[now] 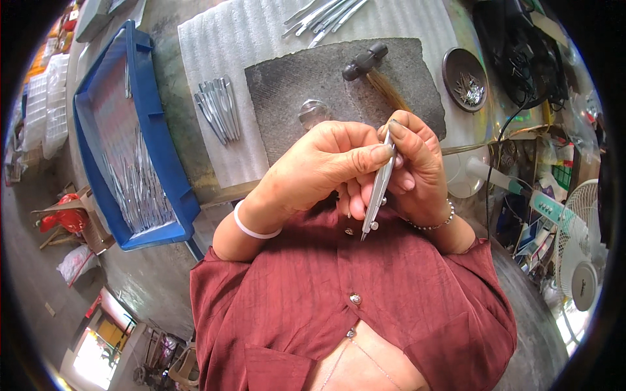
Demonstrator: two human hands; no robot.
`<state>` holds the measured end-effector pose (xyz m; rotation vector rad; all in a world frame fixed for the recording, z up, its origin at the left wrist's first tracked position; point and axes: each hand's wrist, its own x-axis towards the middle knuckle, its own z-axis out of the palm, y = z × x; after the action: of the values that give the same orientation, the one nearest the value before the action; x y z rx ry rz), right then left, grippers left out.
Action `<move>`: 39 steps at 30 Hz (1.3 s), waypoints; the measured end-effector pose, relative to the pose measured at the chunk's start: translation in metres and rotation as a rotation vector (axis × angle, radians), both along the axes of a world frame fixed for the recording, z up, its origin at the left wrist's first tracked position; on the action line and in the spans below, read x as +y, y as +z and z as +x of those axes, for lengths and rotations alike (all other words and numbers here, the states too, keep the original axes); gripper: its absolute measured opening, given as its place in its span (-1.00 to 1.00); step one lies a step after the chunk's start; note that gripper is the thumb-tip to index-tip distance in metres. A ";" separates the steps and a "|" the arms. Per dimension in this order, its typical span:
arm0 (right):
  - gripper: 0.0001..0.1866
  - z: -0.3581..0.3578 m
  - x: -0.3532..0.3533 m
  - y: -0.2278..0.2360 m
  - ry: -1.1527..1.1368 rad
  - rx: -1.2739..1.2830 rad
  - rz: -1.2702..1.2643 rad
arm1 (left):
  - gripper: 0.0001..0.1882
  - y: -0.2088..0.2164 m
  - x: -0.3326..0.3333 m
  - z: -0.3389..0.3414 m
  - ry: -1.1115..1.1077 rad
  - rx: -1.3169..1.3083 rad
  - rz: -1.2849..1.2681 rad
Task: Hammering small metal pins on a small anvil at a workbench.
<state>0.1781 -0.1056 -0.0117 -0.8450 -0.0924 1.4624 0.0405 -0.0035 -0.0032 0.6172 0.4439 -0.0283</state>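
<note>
In front of my chest, both hands hold a slim silver drawing compass (380, 186), its pointed end with a small screw tilted down towards me. My left hand (336, 156) is closed, its thumb and forefinger pinching the upper part of the compass. My right hand (417, 153) pinches the top end between thumb and fingertips; what it does at the very tip is partly hidden. Just beyond my left hand, a small clear round container (314, 113) sits on a dark grey slab (287, 81). A hammer (365, 62) lies on the slab, its handle running towards my right hand.
A dark round bowl (464, 68) of small metal parts stands right of the slab. Slim metal pieces (218, 111) lie on white foam (195, 45); more (326, 18) lie at the far edge. The blue tray (153, 98) at left holds many similar pieces. A fan (580, 247) stands right.
</note>
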 end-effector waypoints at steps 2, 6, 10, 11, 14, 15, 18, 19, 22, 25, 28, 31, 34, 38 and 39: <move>-0.81 0.001 0.000 -0.001 -0.004 0.014 -0.004 | -0.71 0.001 -0.001 0.002 0.004 0.004 -0.004; -0.81 0.003 0.001 -0.003 0.003 0.017 0.013 | -0.72 0.002 -0.001 0.003 0.031 0.019 -0.022; -0.82 0.002 0.001 -0.005 -0.002 0.034 0.027 | -0.72 0.000 -0.002 0.003 0.038 0.022 -0.031; -0.82 0.002 0.001 -0.005 -0.005 0.033 0.029 | -0.72 0.001 -0.002 0.003 0.035 0.022 -0.029; -0.84 0.001 0.000 -0.002 -0.015 0.016 0.025 | -0.72 0.002 -0.002 0.004 0.039 0.015 -0.059; -0.85 0.000 0.000 -0.001 -0.019 -0.012 0.036 | -0.73 0.002 -0.001 0.003 0.025 0.013 -0.045; -0.85 -0.003 -0.002 -0.001 -0.037 -0.099 0.076 | -0.73 0.003 -0.001 0.002 -0.001 0.012 -0.016; -0.84 -0.004 -0.002 -0.001 -0.051 -0.158 0.105 | -0.73 0.004 0.000 0.002 -0.015 0.014 -0.001; -0.84 -0.005 -0.003 0.001 -0.065 -0.179 0.089 | -0.73 0.006 0.001 0.003 -0.031 0.009 0.037; -0.84 -0.004 -0.004 0.000 -0.069 -0.172 0.088 | -0.73 0.008 0.002 0.005 -0.038 0.021 0.046; -0.87 0.001 -0.004 -0.001 -0.061 -0.125 0.075 | -0.74 0.006 0.002 0.007 -0.026 0.010 0.047; -0.86 0.004 -0.003 -0.002 -0.058 -0.073 0.037 | -0.74 0.005 0.000 0.010 0.007 0.015 0.046; -0.86 0.008 -0.002 -0.002 -0.062 -0.062 0.035 | -0.76 0.010 -0.005 0.016 0.080 0.032 0.056; -0.86 0.011 -0.003 -0.004 -0.060 -0.053 0.059 | -0.75 0.009 0.001 0.018 0.031 0.008 0.046; -0.87 0.011 -0.003 -0.003 -0.076 -0.074 0.061 | -0.74 0.008 0.002 0.017 0.010 0.014 0.066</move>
<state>0.1893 -0.1082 -0.0145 -0.8440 -0.1580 1.3512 0.0579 -0.0016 0.0046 0.6802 0.4632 -0.0081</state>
